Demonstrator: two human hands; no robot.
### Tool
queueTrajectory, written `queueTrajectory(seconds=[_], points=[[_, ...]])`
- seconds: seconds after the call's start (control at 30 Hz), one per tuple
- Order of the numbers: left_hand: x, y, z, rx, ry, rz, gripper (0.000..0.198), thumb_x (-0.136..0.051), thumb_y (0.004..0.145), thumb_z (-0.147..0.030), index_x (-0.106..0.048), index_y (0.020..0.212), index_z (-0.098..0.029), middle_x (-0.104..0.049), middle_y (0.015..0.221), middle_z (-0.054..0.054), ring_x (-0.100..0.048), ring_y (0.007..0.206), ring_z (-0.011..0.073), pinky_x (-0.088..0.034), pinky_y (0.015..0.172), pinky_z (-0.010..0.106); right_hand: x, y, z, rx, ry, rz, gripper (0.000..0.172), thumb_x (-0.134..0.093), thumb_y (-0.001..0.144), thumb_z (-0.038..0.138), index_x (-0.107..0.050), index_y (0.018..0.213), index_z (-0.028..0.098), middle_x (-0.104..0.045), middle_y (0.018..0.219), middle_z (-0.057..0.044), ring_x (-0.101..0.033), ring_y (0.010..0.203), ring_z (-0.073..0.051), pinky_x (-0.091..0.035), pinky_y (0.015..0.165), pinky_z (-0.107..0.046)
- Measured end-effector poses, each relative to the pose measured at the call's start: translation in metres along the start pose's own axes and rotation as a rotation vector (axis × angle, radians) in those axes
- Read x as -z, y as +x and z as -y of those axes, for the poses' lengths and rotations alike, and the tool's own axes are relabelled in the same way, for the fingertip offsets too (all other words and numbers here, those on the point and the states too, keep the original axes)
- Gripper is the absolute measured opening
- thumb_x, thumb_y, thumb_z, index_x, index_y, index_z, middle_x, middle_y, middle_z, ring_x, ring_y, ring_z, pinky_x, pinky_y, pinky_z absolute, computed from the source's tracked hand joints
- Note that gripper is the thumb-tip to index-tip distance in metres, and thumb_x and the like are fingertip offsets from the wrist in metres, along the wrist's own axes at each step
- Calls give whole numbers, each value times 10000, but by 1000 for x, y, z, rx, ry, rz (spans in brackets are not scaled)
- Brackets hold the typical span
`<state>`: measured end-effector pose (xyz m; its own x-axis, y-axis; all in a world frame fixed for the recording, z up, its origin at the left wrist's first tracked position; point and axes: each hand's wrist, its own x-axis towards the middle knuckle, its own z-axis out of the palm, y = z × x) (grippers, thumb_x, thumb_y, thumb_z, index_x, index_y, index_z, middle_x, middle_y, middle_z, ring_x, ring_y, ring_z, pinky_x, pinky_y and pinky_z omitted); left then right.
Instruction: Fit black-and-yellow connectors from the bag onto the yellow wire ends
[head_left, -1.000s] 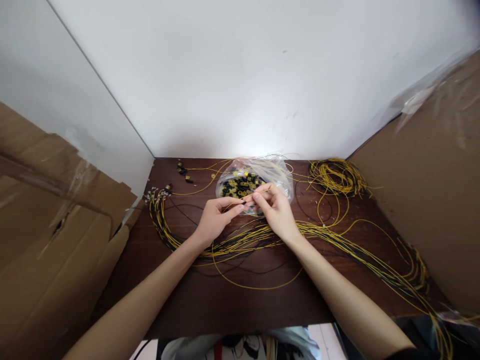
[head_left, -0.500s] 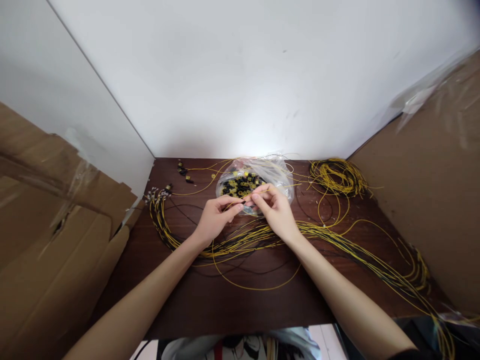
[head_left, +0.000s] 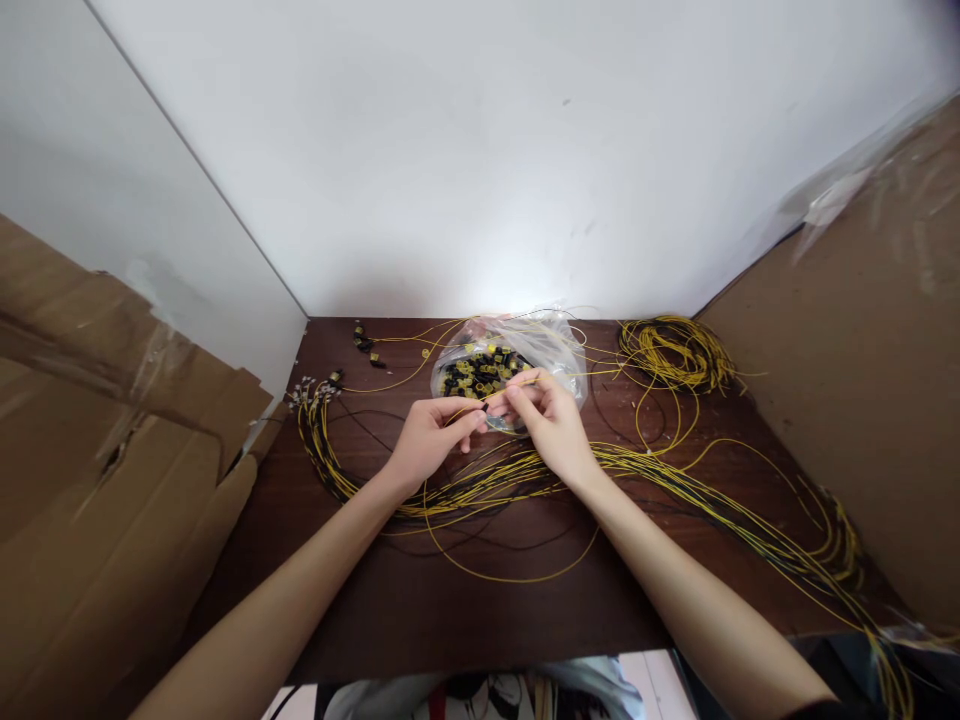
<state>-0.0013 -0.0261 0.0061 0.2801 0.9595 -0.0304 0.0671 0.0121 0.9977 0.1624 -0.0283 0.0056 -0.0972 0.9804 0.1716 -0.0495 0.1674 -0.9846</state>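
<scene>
Left hand [head_left: 427, 440] pinched a small black piece [head_left: 484, 408], right hand [head_left: 556, 428] a yellow wire [head_left: 496, 395], close together over the near edge of the clear bag [head_left: 561, 352] of connectors [head_left: 474, 378] on the counter [head_left: 480, 625].

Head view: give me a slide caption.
Left hand holds a small black piece, right hand a yellow wire, above a brown table.

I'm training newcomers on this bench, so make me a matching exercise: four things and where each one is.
1. Wire coil
2. Plastic bag
3. Long wire bundle
4. Small black part

A. At the left hand's fingertips
B. Back right of the table
C. Mid-table, towards the back
D. Stretched left to right across the table

1-B, 2-C, 3-D, 4-A
</scene>
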Motion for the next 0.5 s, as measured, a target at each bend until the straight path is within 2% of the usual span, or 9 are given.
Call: queueTrajectory(seconds=[0.17, 0.3, 0.5], points=[[1, 0, 1, 4, -2, 6, 196, -640, 747, -286, -689, 777, -98, -650, 670, 23, -439, 448, 51, -372, 491, 205, -1, 0, 2, 20, -46, 29, 218, -598, 819, 361, -550, 939, 185, -671, 752, -23, -647, 715, -148, -506, 695, -290], [1, 0, 0, -1, -6, 18, 193, -644, 742, -293, -695, 778, -110, -647, 663, 15, -439, 447, 52, -374, 484, 200, -1, 0, 3, 52, -147, 58, 188, -630, 790, 355, -613, 826, 172, -652, 783, -31, -624, 702, -143, -498, 684, -282], [-1, 0, -2, 19, -11, 2, 202, -652, 735, -298, -698, 786, -108, -636, 644, 14, -439, 456, 55, -360, 471, 193, -1, 0, 0, 5, 5, 5, 215, -548, 848, 399, -502, 852, 189, -649, 740, -16, -633, 672, -133, -515, 672, -285]])
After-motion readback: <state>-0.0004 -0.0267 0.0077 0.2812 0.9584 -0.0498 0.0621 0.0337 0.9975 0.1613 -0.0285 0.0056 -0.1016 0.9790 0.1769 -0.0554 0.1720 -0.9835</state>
